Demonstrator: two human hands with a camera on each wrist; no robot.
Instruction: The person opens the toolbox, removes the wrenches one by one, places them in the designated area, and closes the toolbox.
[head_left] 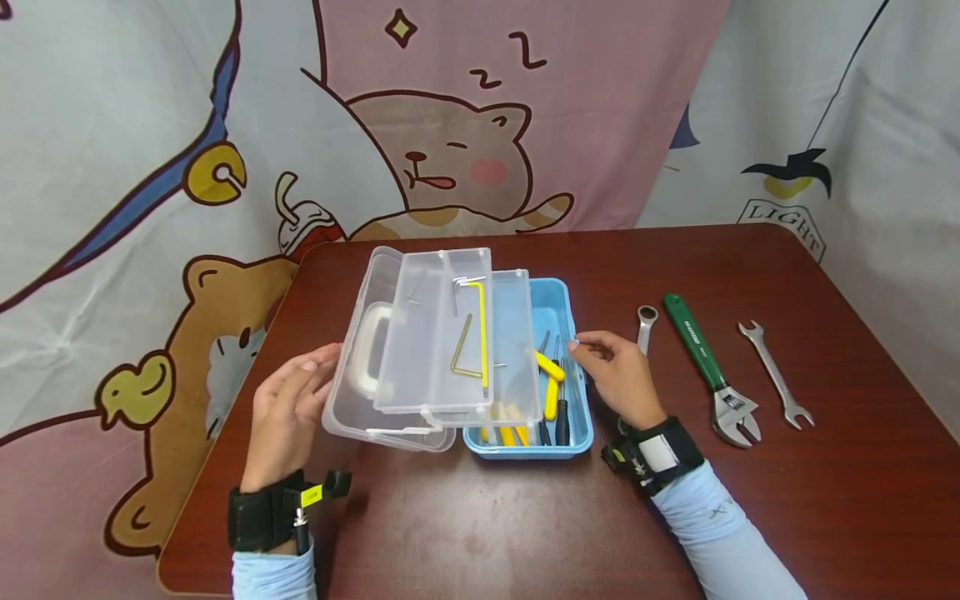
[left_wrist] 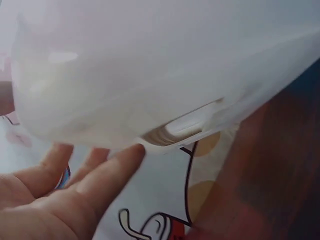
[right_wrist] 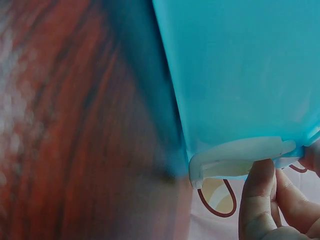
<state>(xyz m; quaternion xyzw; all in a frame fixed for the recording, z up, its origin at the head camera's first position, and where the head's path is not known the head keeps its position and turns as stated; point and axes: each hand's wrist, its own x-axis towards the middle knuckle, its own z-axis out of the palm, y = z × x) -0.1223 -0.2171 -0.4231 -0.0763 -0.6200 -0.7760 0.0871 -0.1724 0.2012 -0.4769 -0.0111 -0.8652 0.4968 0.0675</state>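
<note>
A small toolbox lies unfolded on the table, with a blue base [head_left: 558, 452], a clear inner tray [head_left: 412, 392] and a clear lid [head_left: 351, 423] tilted to the left. My left hand [head_left: 288, 412] touches the lid's outer left side with extended fingers [left_wrist: 117, 170]. At the base's right side, my right hand [head_left: 618, 375] pinches the rim by a white clasp [right_wrist: 240, 152]. Hex keys, one a yellow L-shaped key [head_left: 482, 333], show in the tray. Yellow and black-handled tools [head_left: 562, 421] lie in the base, partly hidden under the tray.
To the right on the brown table [head_left: 525, 533] lie a green-handled adjustable wrench [head_left: 705, 358], an open-end wrench [head_left: 776, 375] and a ring-ended wrench [head_left: 647, 325], partly hidden by my right hand. A printed cloth [head_left: 615, 100] hangs behind the table.
</note>
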